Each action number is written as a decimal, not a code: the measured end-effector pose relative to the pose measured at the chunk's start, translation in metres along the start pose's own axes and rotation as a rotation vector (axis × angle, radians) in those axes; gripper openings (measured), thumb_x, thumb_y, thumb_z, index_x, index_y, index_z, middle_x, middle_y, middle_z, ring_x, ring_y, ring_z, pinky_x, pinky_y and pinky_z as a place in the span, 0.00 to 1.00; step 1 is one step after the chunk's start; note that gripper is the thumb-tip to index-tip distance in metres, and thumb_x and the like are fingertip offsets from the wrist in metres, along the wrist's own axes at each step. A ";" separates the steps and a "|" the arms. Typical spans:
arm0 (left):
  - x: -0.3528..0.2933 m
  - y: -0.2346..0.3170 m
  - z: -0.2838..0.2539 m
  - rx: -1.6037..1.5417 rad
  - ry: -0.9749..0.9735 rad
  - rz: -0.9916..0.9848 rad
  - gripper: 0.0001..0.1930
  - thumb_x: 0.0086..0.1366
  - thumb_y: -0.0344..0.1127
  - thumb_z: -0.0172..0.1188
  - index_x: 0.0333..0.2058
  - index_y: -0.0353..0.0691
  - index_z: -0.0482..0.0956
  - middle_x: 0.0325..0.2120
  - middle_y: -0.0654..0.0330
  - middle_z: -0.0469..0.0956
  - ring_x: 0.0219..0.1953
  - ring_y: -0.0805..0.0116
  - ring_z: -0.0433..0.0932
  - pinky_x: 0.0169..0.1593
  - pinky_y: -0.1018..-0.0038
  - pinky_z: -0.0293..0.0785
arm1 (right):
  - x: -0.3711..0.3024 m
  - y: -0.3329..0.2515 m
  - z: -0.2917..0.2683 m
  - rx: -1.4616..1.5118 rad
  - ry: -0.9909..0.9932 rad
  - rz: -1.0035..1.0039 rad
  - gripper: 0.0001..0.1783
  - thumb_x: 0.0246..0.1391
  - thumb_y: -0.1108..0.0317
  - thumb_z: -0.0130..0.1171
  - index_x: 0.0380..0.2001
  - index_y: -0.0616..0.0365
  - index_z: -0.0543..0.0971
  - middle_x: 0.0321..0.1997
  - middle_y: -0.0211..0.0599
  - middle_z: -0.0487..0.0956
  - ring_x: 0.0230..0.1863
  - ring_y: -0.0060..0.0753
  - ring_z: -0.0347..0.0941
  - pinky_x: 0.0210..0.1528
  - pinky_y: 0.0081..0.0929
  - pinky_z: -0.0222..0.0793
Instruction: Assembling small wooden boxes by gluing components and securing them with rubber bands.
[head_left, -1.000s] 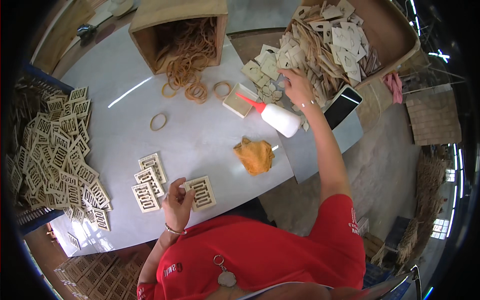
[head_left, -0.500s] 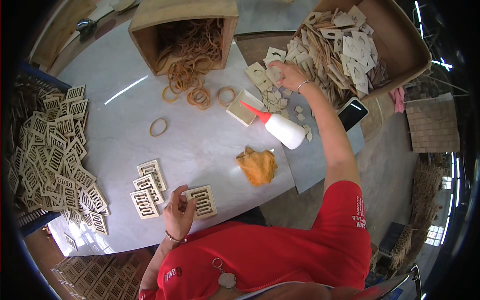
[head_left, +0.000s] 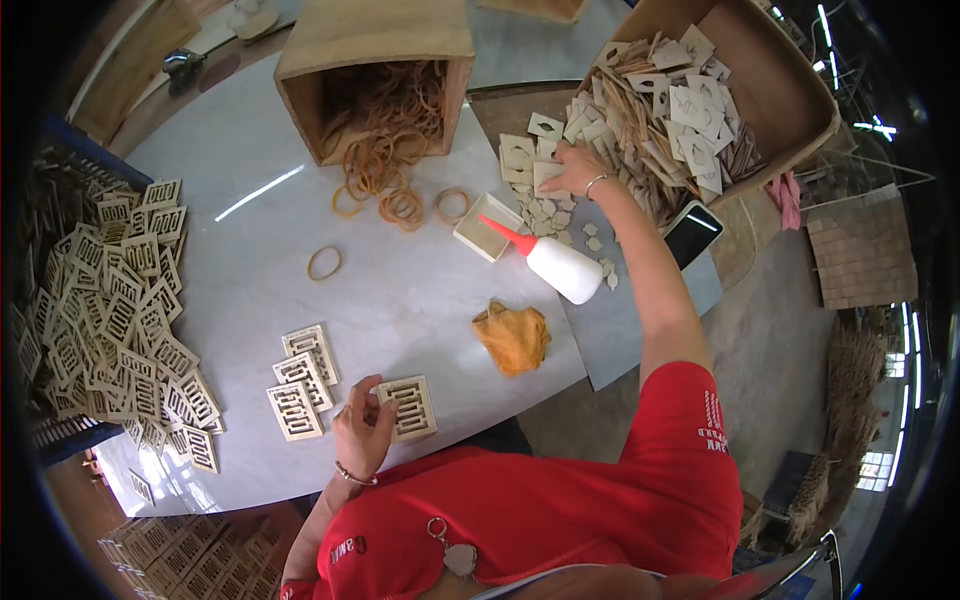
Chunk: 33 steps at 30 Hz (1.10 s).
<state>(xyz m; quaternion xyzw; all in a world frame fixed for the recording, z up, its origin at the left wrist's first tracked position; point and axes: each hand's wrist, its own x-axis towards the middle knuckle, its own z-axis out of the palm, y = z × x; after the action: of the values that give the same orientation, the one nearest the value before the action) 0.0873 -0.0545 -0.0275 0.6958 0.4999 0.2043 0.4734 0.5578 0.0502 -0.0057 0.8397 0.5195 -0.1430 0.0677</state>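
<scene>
My left hand (head_left: 360,437) rests at the near table edge, fingers pinching the left side of a pale wooden lattice piece (head_left: 410,408) that lies flat on the grey table (head_left: 250,300). Three more lattice pieces (head_left: 300,383) lie just left of it. My right hand (head_left: 572,168) is stretched out to the far right, its fingers closed on a flat wooden cut-out (head_left: 548,176) at the edge of a heap of similar cut-outs (head_left: 650,110) spilling from a large cardboard box (head_left: 790,95).
A tipped box (head_left: 375,45) spills rubber bands (head_left: 385,165); one band (head_left: 325,262) lies alone. A white glue bottle (head_left: 555,262), small white tray (head_left: 485,228), orange cloth (head_left: 513,337) and phone (head_left: 692,232) sit at right. Many lattice pieces (head_left: 110,300) are piled at left.
My right hand has moved left along the heap of cut-outs and now grips one at its near edge. My left hand has stayed on the lattice piece.
</scene>
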 end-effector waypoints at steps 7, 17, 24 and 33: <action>0.000 -0.002 0.000 -0.043 -0.010 0.008 0.19 0.56 0.26 0.61 0.47 0.35 0.72 0.18 0.65 0.71 0.19 0.81 0.70 0.23 0.82 0.67 | -0.025 0.014 0.015 0.251 0.277 -0.043 0.26 0.34 0.53 0.69 0.37 0.55 0.78 0.38 0.50 0.77 0.46 0.48 0.72 0.48 0.35 0.67; -0.001 -0.004 0.003 -0.022 0.010 0.018 0.18 0.56 0.28 0.61 0.46 0.37 0.72 0.18 0.62 0.74 0.18 0.74 0.75 0.24 0.78 0.71 | -0.054 0.031 0.009 0.535 0.400 -0.092 0.19 0.45 0.54 0.63 0.32 0.58 0.80 0.21 0.48 0.75 0.23 0.45 0.70 0.31 0.35 0.67; -0.004 -0.010 0.005 0.043 0.043 0.104 0.18 0.56 0.28 0.61 0.46 0.38 0.73 0.17 0.62 0.73 0.17 0.73 0.74 0.23 0.77 0.71 | -0.070 0.027 0.030 0.738 0.143 0.103 0.14 0.50 0.62 0.56 0.32 0.65 0.75 0.23 0.49 0.77 0.24 0.46 0.75 0.28 0.37 0.70; -0.013 -0.010 0.004 -0.007 0.077 0.092 0.19 0.56 0.29 0.61 0.47 0.38 0.72 0.19 0.60 0.73 0.18 0.70 0.73 0.23 0.74 0.71 | -0.060 0.035 0.051 0.419 0.476 -0.105 0.14 0.50 0.65 0.55 0.38 0.62 0.76 0.27 0.50 0.79 0.30 0.44 0.77 0.33 0.35 0.71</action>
<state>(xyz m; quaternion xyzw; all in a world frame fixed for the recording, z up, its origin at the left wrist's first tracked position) 0.0796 -0.0675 -0.0350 0.7080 0.4846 0.2543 0.4464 0.5553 -0.0302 -0.0367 0.8173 0.5226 -0.0499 -0.2376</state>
